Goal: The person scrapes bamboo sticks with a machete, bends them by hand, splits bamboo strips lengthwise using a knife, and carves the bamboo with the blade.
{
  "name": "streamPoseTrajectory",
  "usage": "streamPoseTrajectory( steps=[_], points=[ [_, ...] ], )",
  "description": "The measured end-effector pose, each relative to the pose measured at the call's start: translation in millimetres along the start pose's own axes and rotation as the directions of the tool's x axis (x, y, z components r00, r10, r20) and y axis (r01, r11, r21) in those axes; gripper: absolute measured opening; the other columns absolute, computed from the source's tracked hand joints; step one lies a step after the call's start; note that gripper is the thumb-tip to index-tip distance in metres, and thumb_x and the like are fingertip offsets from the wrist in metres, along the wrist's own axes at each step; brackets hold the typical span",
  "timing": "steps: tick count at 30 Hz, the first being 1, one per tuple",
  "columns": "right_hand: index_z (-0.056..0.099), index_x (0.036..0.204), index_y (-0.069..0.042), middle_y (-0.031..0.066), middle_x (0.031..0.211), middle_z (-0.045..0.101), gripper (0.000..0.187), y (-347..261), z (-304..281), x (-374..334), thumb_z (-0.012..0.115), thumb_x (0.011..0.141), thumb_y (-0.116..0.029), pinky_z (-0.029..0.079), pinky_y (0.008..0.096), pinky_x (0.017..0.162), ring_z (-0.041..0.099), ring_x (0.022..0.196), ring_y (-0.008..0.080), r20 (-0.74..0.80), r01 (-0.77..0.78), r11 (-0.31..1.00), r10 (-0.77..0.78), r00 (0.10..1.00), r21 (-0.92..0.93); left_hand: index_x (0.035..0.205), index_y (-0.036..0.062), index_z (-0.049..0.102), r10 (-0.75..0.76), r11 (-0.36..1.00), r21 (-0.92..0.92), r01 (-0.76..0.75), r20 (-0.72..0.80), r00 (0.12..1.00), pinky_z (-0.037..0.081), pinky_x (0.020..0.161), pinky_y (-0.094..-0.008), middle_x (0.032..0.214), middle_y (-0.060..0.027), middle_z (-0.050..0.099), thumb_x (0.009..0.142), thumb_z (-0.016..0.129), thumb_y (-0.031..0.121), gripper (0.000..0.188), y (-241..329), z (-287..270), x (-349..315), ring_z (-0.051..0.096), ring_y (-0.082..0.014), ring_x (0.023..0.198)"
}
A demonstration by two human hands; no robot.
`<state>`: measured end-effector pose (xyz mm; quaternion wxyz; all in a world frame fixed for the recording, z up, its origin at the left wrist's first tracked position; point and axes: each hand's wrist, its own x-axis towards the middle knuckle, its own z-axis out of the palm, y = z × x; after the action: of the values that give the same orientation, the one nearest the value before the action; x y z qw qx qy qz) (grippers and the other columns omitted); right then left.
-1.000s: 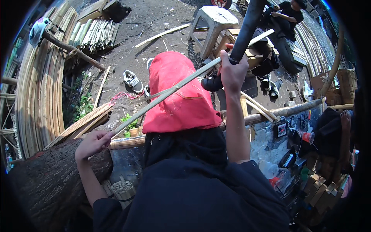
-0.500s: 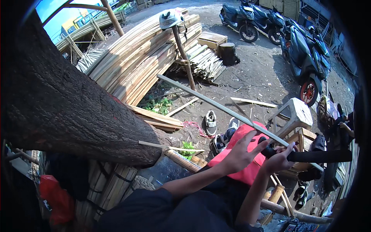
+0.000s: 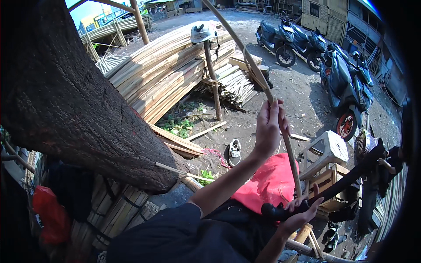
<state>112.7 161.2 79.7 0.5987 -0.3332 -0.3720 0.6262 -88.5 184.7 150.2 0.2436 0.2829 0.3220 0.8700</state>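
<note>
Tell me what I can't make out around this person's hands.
Pale strip, upper end: cut off by the head view's top edge.
Its lower end: hidden in the head view behind the right hand and black tool.
Any blade on that tool: too dark in the head view to tell.
Co-worker: largely lost in the head view's shadowy right rim.

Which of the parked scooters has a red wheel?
The scooter nearest the white stool. Its near wheel is red; the two scooters farthest left show black wheels.
</note>
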Motion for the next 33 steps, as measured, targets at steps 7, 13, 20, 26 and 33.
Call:
streamPoseTrajectory(
  steps=[7, 13, 20, 26, 33],
  points=[
    [0.069, 0.105, 0.006, -0.0024, 0.053, 0.042, 0.079, -42.3, -81.7, 6.3, 0.024, 0.106, -0.059, 0.026, 0.0209, 0.042, 0.037, 0.042, 0.0058, 0.357, 0.325, 0.743, -0.124, 0.926, -0.585, 0.105, 0.0013, 0.065, -0.349, 0.75, 0.657, 0.072, 0.3, 0.888, 0.036, 0.048, -0.0228, 0.071, 0.0027, 0.055, 0.107, 0.049, 0.025, 0.028, -7.1, -19.0, 15.3, 0.047, -0.0046, 0.055],
    [0.068, 0.072, -0.002, 0.0048, 0.054, 0.058, 0.03, -45.0, -77.1, 14.5, 0.082, 0.082, -0.027, 0.039, 0.0291, 0.049, 0.054, 0.046, 0.0157, 0.549, 0.514, 0.343, 0.006, 0.836, -0.786, 0.091, -0.0012, 0.073, -0.708, 0.452, 0.83, 0.326, 0.112, 0.697, 0.039, 0.048, -0.0257, 0.065, -0.0016, 0.063, 0.101, 0.06, 0.026, 0.032, -96.6, -75.9, -97.4, 0.048, -0.0064, 0.052],
    [0.07, 0.071, -0.004, 0.0083, 0.056, 0.062, 0.046, 23.4, -125.6, 50.3, 0.076, 0.084, -0.048, 0.049, 0.036, 0.053, 0.063, 0.051, 0.0253, 0.453, 0.427, 0.202, 0.101, 0.886, -0.881, 0.1, -0.0058, 0.069, -0.852, 0.298, 0.78, 0.55, -0.042, 0.522, 0.049, 0.048, -0.0262, 0.079, -0.0082, 0.072, 0.102, 0.057, 0.023, 0.031, -96.4, -82.6, -143.7, 0.061, -0.0091, 0.055],
    [0.066, 0.072, -0.005, 0.008, 0.059, 0.06, 0.044, 43.2, -136.6, 55.1, 0.081, 0.079, -0.046, 0.044, 0.0342, 0.051, 0.06, 0.051, 0.0233, 0.557, 0.533, 0.179, 0.127, 0.821, -0.827, 0.105, -0.0046, 0.066, -0.674, 0.185, 0.954, 0.236, -0.052, 0.737, 0.053, 0.061, -0.0373, 0.084, -0.0148, 0.071, 0.098, 0.063, 0.023, 0.029, -69.8, -84.0, -172.7, 0.066, -0.0239, 0.065],
    [0.058, 0.074, -0.005, 0.0072, 0.062, 0.055, 0.051, 40.6, -128.7, 63.4, 0.081, 0.077, -0.051, 0.043, 0.0361, 0.054, 0.057, 0.055, 0.0234, 0.517, 0.499, 0.137, 0.278, 0.81, -0.856, 0.104, -0.0033, 0.065, -0.832, -0.09, 0.831, 0.548, -0.365, 0.417, 0.052, 0.071, -0.033, 0.084, -0.0116, 0.07, 0.099, 0.062, 0.033, 0.037, 17.1, -129.5, -192.2, 0.068, -0.0202, 0.076]
  ],
)
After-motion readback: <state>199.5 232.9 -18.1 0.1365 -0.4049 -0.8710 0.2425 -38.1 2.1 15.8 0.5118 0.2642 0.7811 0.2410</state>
